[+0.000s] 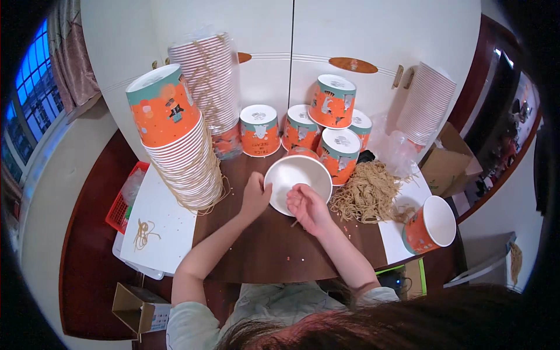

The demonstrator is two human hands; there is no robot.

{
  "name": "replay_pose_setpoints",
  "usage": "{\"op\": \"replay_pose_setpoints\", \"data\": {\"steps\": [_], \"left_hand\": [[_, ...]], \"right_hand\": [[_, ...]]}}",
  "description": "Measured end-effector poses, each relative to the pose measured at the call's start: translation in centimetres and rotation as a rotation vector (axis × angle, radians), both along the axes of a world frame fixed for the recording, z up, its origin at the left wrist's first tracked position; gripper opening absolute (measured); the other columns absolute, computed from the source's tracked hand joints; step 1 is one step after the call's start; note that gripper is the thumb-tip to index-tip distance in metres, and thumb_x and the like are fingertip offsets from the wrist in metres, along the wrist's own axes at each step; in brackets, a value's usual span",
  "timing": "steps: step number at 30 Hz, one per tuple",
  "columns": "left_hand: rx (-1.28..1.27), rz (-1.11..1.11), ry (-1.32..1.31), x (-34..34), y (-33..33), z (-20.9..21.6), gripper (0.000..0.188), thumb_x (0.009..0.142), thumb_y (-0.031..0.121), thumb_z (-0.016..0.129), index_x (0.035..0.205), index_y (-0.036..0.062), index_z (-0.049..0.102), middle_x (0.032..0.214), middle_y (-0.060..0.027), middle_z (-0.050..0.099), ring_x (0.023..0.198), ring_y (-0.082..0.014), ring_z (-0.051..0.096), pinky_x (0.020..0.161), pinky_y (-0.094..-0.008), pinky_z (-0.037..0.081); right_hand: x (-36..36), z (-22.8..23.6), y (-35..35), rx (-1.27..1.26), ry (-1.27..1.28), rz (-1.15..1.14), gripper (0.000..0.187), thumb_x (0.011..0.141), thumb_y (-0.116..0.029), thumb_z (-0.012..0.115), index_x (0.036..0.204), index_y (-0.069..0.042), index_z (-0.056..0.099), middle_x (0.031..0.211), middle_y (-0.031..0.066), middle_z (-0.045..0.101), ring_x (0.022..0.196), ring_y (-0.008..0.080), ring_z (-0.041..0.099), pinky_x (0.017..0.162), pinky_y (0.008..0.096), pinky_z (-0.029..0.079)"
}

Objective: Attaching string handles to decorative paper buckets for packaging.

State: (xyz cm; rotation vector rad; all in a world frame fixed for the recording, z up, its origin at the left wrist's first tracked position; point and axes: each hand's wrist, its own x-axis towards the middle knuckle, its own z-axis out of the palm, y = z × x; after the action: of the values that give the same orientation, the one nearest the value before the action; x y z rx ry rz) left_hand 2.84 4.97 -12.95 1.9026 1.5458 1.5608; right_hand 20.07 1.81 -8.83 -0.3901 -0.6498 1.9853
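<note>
Steady the round, white-lined paper bucket (286,175) well inside the brown-and-white table's (251,256) front edge, with left hand (254,195) curled at its rim (grip unclear), right hand (309,209) loosely cupped.

Round paper bucket (294,172), tilted, mouth open (white inside), over brown tabletop (251,254)

White cabinets (373,29) behind; curtained window (36,70) left; floor (87,286) apparently reddish wood.
</note>
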Motion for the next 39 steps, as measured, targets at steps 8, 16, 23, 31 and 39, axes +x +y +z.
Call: {"op": "replay_pose_setpoints", "data": {"steps": [8,16,23,31,39], "left_hand": [[-0.252,-0.059,-0.058,-0.2,-4.3,-2.9,0.030,0.070,0.015,0.065,0.085,0.0010,0.044,0.075,-0.0140,0.050,0.069,-0.0248,0.054,0.060,-0.0333,0.043],[-0.046,-0.077,-0.025,-1.0,-6.7,-0.5,0.019,0.071,0.008,0.062,0.084,0.0016,0.049,0.070,-0.0100,0.048,0.059,-0.0222,0.052,0.055,-0.0308,0.043],[-0.576,-0.468,-0.192,0.1,-8.0,-0.1,0.019,0.084,0.012,0.051,0.094,-0.0021,0.059,0.080,-0.0079,0.063,0.066,-0.0103,0.058,0.061,-0.0238,0.046],[-0.507,-0.426,-0.153,-0.8,-7.4,-0.9,0.017,0.081,0.014,0.057,0.088,-0.0007,0.062,0.078,-0.0076,0.063,0.068,-0.0104,0.059,0.063,-0.0237,0.046],[-0.147,-0.190,0.101,-2.4,-6.2,0.9,0.008,0.072,0.008,0.064,0.077,0.0030,0.061,0.073,-0.0082,0.059,0.060,-0.0178,0.057,0.056,-0.0274,0.046]], "right_hand": [[-2.8,-3.5,2.8,-0.293,0.365,0.028,0.020,0.082,-0.020,0.045,0.065,-0.010,0.047,0.055,-0.0027,0.046,0.040,0.0093,0.034,0.036,0.0221,0.026],[-1.6,-4.3,2.5,-0.271,0.410,-0.055,0.020,0.083,-0.023,0.044,0.072,-0.007,0.046,0.052,-0.0004,0.033,0.038,0.0098,0.026,0.035,0.0233,0.020],[-2.3,-4.4,1.9,-0.218,0.416,-0.049,0.020,0.083,-0.024,0.045,0.075,-0.006,0.048,0.053,0.0007,0.034,0.039,0.0100,0.027,0.035,0.0229,0.021],[-2.3,-5.0,2.0,-0.145,0.250,-0.044,0.019,0.084,-0.023,0.044,0.076,-0.006,0.049,0.059,0.0004,0.044,0.043,0.0091,0.033,0.038,0.0214,0.024],[-3.5,-5.3,1.4,0.771,-0.927,-0.115,0.015,0.083,-0.013,0.054,0.094,-0.003,0.059,0.076,0.0027,0.059,0.066,0.0086,0.051,0.061,0.0237,0.043]]}}
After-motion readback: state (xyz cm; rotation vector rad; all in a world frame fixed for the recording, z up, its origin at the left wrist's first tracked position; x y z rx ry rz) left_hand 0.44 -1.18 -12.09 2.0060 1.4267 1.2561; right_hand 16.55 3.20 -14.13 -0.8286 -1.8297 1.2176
